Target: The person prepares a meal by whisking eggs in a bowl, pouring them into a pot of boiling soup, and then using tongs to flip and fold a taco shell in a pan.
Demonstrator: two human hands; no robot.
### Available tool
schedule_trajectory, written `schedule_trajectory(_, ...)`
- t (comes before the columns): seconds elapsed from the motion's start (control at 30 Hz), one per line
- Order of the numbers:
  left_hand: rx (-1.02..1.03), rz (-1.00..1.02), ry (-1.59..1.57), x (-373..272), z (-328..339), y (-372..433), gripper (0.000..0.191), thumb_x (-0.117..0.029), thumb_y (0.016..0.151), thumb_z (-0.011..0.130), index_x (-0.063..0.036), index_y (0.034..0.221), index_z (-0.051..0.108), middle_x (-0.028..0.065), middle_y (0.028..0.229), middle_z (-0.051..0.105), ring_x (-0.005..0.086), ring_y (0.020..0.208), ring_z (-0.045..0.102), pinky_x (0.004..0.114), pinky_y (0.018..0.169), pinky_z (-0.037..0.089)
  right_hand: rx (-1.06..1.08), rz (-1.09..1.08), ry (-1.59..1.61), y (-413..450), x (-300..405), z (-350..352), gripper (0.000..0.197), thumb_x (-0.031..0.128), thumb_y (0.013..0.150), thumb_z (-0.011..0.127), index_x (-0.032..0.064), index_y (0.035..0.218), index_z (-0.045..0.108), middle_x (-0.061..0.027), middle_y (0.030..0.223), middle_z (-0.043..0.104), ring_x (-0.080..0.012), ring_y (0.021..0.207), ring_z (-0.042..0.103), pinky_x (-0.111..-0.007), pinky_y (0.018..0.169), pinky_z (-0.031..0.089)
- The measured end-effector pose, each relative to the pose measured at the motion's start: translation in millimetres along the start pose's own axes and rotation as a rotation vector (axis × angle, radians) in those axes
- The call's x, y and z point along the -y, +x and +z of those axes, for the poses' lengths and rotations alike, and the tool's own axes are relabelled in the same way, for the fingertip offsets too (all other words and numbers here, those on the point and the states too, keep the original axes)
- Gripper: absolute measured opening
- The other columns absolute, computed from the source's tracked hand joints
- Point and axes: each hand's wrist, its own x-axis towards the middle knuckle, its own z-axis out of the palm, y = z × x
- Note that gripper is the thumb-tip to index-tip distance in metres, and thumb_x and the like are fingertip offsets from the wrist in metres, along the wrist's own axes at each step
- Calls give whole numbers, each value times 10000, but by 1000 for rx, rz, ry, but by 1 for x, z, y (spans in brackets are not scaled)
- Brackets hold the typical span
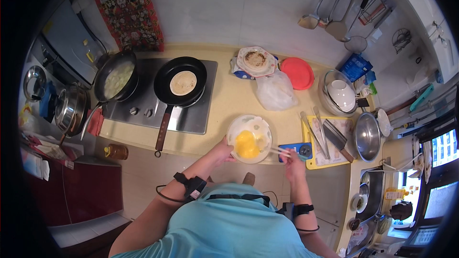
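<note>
My left hand grips the near left side of a white bowl at the counter's front edge. Yellow egg, partly beaten, lies in the bowl. My right hand is closed around a pair of chopsticks, whose tips reach over the right side of the bowl. A blue smartphone lies on the counter just beyond my right hand. To the left, a black frying pan on the gas hob holds a round flatbread.
A wok with pale food stands on the left burner. Beyond the bowl are a plate of flatbread, a plastic bag and a red lid. A yellow-edged cutting board bears a cleaver and tongs. The sink is at right.
</note>
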Motion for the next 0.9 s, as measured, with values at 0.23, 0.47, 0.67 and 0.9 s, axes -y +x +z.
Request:
schedule_trajectory(0.23, -7, 16, 23, -2, 2, -1, 587, -32, 839, 391, -211, 1357, 178, 123, 1181, 497, 225, 906, 606, 337, 701, 541, 87, 86, -88, 4, -8, -7, 222, 154, 908, 485, -35, 1017, 527, -119, 957, 589, -208, 856, 605, -274, 766, 521)
schedule_trajectory(0.47, -11, 11, 29, 1, 3, 1, 582, -36, 849, 377, -207, 1363, 164, 128, 1202, 487, 234, 940, 597, 342, 714, 541, 82, 71, -12, 9, -18, -10, 217, 149, 910, 480, -45, 993, 534, -112, 948, 596, -201, 819, 612, -268, 747, 530)
schedule_trajectory(0.67, -6, 2, 47, -5, 5, -5, 558, -37, 858, 367, -181, 1357, 163, 135, 1202, 486, 241, 952, 595, 349, 721, 542, 95, 96, 30, 9, -19, -1, 220, 144, 913, 474, -50, 998, 532, -115, 950, 597, -206, 844, 614, -274, 772, 532)
schedule_trajectory(0.9, -16, 26, 26, 4, 1, 4, 558, -38, 855, 377, -176, 1354, 167, 133, 1201, 487, 243, 953, 595, 355, 717, 544, 54, 47, 139, 10, -20, 13, 219, 130, 917, 458, -53, 1015, 526, -126, 978, 588, -211, 901, 598, -284, 797, 530)
